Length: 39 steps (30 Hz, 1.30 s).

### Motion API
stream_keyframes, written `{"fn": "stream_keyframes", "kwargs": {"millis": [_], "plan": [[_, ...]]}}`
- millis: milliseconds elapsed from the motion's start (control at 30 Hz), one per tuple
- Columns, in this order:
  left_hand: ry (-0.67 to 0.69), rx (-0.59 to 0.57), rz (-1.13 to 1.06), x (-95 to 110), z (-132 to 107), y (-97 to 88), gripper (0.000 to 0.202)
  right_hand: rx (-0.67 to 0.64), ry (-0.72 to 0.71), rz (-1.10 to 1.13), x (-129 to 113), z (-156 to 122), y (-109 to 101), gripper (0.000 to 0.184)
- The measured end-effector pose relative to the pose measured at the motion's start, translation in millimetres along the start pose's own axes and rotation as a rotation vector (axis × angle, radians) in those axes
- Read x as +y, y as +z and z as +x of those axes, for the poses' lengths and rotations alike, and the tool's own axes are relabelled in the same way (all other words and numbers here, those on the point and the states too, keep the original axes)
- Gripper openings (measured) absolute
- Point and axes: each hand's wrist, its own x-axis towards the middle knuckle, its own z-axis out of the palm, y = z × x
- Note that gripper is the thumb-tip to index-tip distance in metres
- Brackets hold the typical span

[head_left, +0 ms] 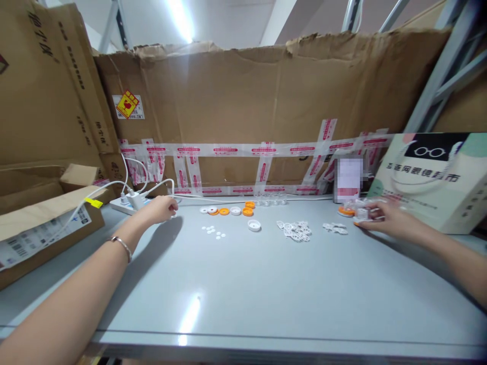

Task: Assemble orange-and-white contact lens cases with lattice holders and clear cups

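My left hand (163, 208) reaches out over the grey table (243, 284), fingers curled, close to a white power strip (127, 203); I cannot make out what it grips. My right hand (380, 218) rests at the right and pinches a small clear plastic piece (361, 213) beside an orange ring (346, 211). Between my hands lie orange and white rings (230, 210), a white cap (254, 225), small white discs (215, 232) and a pile of white flat parts (297, 230).
A taped cardboard wall (266, 111) closes the back of the table. An open cardboard box (41, 223) sits at the left. A printed box with glasses on it (429, 177) stands at the right. White cables run along the back edge.
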Motion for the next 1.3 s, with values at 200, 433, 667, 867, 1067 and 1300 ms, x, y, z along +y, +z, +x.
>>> {"fn": "stream_keyframes", "kwargs": {"millis": [200, 433, 667, 867, 1067, 1300], "plan": [[0.019, 0.055, 0.018, -3.6, 10.9, 15.1, 0.016, 0.042, -0.058, -0.137, 3.6, -0.3, 1.8, 0.049], [0.063, 0.116, -0.073, -4.8, 11.9, 21.3, 0.009, 0.129, -0.079, -0.247, -6.5, -6.4, -5.3, 0.051], [0.246, 0.277, -0.342, 62.9, -12.8, 0.2, 0.02, 0.36, -0.184, -0.26, -35.4, -29.0, -11.0, 0.05], [0.59, 0.025, -0.562, 145.7, -38.7, 2.7, 0.013, 0.331, -0.45, -0.046, -77.1, -58.3, 0.8, 0.028], [0.669, -0.067, -0.598, 162.8, -32.1, 16.5, 0.018, 0.105, -0.71, 0.009, -119.4, -84.9, 18.1, 0.025], [0.643, -0.096, -0.618, 160.6, -29.1, 20.5, 0.023, -0.274, -0.85, 0.078, -162.0, -104.7, 42.8, 0.022]]}}
